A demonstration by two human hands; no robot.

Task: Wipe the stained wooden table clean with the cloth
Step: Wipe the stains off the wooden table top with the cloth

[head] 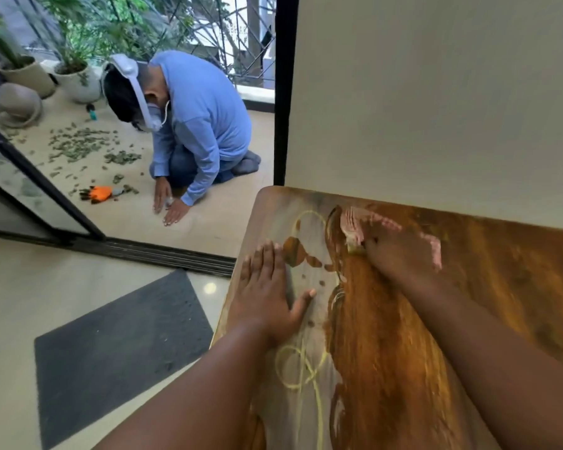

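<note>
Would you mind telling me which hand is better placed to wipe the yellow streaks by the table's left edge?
Right. The right hand already grips the cloth, just right of the streaks. The left hand lies flat on the table, holding nothing.

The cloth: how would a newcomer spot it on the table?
Find the wooden table against the cream wall. Near its far edge the right hand presses a pale pink cloth. It is the only pink, soft thing there; the left hand lies flat and bare.

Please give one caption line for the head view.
Right hand wipes stained wooden table with pink cloth; left hand rests flat.
</note>
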